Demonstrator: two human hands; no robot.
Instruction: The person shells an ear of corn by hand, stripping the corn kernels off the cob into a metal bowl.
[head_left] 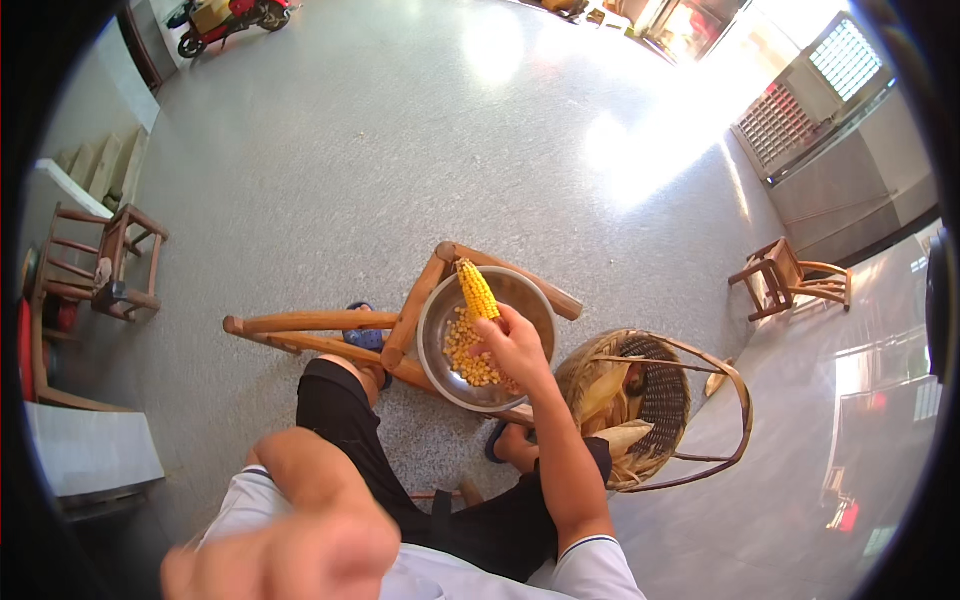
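Observation:
My right hand (505, 345) grips a yellow corn cob (473, 283) upright over a steel bowl (535, 315), its fingers closed round the lower end. Loose yellow kernels (462, 355) lie in the bowl, which rests against a wooden frame (420, 295). My left hand (290, 545) is blurred and very near the camera at the lower left; I cannot make out its fingers or anything in them. A woven basket (670, 400) with a handle stands just right of the bowl, holding pale corn husks (605, 400).
My legs are below the bowl. Wooden chairs (130, 250) (780, 275) stand at left and right. A red scooter (220, 25) is at the far upper left, by a wall. Steps (105, 165) lie at the left, a gridded panel (840, 60) at the upper right.

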